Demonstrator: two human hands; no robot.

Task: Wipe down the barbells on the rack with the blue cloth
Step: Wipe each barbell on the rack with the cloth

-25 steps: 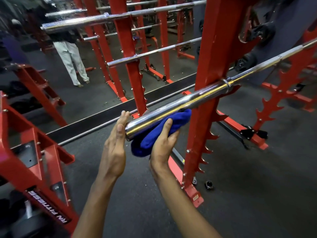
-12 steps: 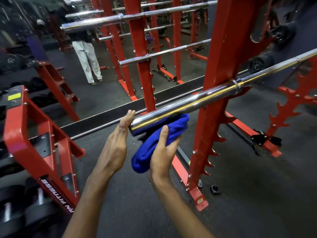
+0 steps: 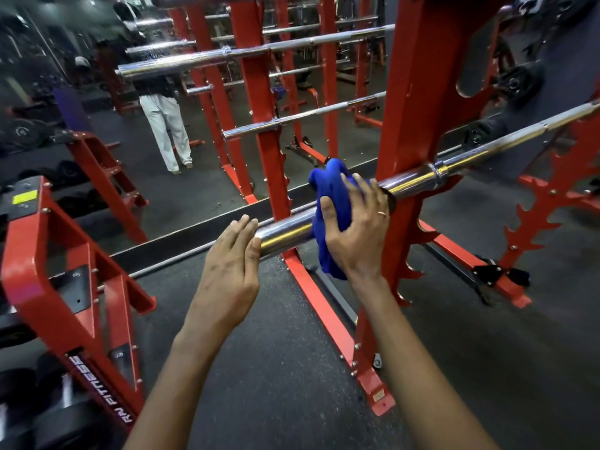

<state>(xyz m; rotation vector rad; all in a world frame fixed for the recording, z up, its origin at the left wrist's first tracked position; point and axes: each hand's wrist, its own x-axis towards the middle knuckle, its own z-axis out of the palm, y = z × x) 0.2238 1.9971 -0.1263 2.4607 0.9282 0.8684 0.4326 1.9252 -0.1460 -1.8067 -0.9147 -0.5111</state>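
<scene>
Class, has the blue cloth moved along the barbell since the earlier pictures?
Yes: the blue cloth slid along the barbell, from its free end toward the red upright.

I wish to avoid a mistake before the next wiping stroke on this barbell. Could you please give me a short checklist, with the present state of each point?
1. Blue cloth wrapped round the barbell sleeve: ok, the right hand grips it over the bar.
2. Sleeve end steadied: ok, the left hand rests straight fingers against it.
3. Seating on the red rack: cannot tell, the hook is hidden.
4. Room to slide toward the collar: ok, bare chrome shows between, though the upright is close to the knuckles.
5. Bystander clear: ok, the person in white trousers stands far behind.
</scene>
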